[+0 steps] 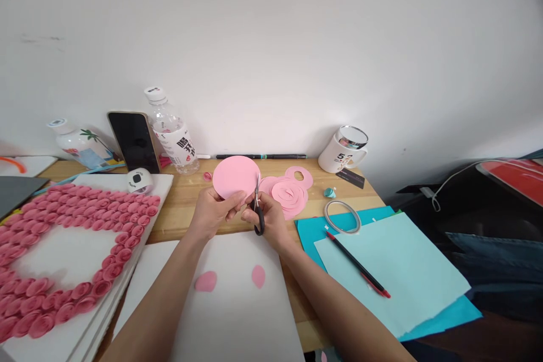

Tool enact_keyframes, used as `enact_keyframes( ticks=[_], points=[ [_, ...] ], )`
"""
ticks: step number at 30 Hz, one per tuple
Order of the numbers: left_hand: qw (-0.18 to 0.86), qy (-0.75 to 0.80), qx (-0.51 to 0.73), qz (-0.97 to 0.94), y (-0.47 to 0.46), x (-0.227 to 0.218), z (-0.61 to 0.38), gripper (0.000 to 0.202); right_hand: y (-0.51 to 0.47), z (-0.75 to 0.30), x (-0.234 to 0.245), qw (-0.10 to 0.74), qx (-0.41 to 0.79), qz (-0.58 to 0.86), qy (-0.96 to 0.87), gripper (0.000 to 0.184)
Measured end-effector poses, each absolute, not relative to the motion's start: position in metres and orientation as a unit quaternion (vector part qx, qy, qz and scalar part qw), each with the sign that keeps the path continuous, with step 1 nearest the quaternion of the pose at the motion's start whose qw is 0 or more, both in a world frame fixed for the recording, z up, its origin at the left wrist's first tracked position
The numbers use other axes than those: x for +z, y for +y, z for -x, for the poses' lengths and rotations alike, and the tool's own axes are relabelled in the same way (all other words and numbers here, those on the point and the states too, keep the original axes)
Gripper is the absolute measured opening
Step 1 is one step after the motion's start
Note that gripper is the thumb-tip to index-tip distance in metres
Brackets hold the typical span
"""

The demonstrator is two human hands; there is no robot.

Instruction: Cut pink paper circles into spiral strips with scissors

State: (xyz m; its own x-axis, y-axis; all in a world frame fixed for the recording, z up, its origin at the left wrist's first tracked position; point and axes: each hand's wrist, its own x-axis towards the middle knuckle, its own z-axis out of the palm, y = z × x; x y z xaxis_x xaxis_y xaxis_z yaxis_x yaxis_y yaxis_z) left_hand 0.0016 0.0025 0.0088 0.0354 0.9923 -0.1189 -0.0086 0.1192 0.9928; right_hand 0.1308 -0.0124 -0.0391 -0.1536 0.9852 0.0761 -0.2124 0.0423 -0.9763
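A round pink paper disc (235, 175) is held up over the wooden table, pinched along its lower edge by my left hand (216, 209). My right hand (269, 218) is closed on a pair of scissors (258, 218) with black handles. Their blades point upward at the disc's right edge. Behind my right hand lie several cut pink paper spirals (291, 195) and a pink ring (300, 175). Below my hands, a white board (237, 317) carries two small pink paper pieces, one left (206, 281) and one right (258, 276).
At left, rolled pink paper roses (112, 270) cover a white board. A phone (133, 141), a bottle (173, 138) and a mug (339, 153) stand by the wall. On the right are blue paper sheets (424, 271), a pen (356, 263) and a tape ring (326, 218).
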Motion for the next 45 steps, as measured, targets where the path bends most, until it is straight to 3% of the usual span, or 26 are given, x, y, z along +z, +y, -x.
enact_keyframes(
  ticks=[17,29,45],
  points=[
    [0.552,0.506,0.498,-0.437,0.005,-0.001,-0.003,0.026,-0.016,-0.126,-0.038,0.512,0.573,0.402,-0.498,0.029],
    [0.540,0.519,0.449,-0.488,0.004,0.003,0.003,0.027,-0.012,-0.131,-0.036,0.537,0.546,0.394,-0.509,0.040],
    [0.539,0.521,0.450,-0.486,0.005,0.002,0.005,0.028,-0.012,-0.131,-0.038,0.535,0.553,0.382,-0.512,0.035]
  ],
)
